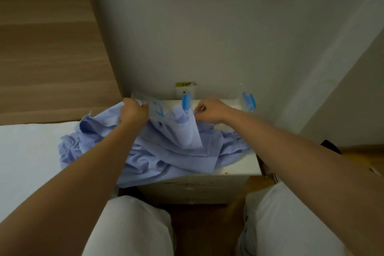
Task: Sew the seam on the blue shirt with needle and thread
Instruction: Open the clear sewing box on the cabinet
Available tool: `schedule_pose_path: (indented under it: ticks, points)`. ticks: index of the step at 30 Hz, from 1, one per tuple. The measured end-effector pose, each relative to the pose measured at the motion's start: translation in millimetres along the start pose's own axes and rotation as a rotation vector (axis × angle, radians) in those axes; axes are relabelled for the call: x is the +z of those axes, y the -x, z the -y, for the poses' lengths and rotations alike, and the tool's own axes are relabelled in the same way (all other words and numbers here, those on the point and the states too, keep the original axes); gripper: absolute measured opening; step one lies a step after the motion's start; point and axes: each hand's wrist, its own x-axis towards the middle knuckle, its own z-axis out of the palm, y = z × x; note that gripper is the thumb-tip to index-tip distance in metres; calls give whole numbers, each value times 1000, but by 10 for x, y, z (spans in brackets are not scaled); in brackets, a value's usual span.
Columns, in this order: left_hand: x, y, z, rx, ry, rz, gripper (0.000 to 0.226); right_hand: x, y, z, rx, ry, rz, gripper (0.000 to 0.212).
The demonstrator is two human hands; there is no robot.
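Observation:
The light blue shirt [166, 151] lies crumpled over a white nightstand [239, 164] and spills onto the bed edge. My left hand [133, 111] grips a bunched fold of the shirt at its far left and holds it up. My right hand [207, 111] is curled with thumb and fingers pinched together just right of a raised fold of the shirt. The frame is too blurred to show a needle or thread there.
A clear plastic box with blue clips [248, 100] stands at the back of the nightstand against the white wall. The bed [25, 151] with its white sheet lies on the left, below a wooden headboard [47, 48]. My knees fill the bottom of the view.

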Motion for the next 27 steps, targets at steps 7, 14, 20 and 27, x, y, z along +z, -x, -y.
schedule_pose_path:
  ticks: [7, 14, 20, 27]
  points:
    - [145, 57, -177, 230, -349, -137, 52, -85, 55, -195, -109, 73, -13, 35]
    - [470, 124, -605, 520, -106, 165, 30, -256, -1, -530, -27, -157, -351, 35]
    - [733, 64, -829, 639, -150, 193, 26, -440, -86, -679, 53, 25, 79, 31]
    - [884, -209, -991, 675, -275, 174, 24, -529, -536, -781, 106, 199, 109, 33]
